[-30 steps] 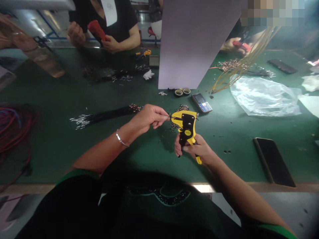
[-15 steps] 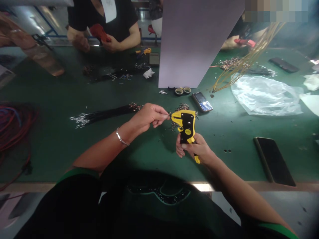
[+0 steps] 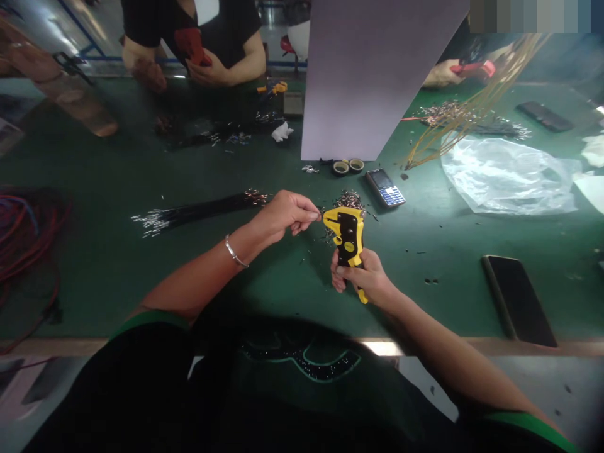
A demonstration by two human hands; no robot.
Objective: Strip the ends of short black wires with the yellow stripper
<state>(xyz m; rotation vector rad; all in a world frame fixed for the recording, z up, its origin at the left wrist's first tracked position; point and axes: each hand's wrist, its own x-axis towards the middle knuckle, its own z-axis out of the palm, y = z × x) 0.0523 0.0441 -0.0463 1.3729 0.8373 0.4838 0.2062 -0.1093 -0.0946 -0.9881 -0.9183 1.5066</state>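
The fingers (image 3: 306, 216) of the left hand (image 3: 285, 214) are pinched shut on a thin wire end (image 3: 319, 218) at the mouth of a yellow wire stripper (image 3: 348, 231), which is gripped upright by the closed right hand (image 3: 365, 275) above the green table (image 3: 94, 283).

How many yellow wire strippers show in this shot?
2: one wire stripper in the right hand, a second stripper on the bench's far side near a co-worker. The partition may hide more.
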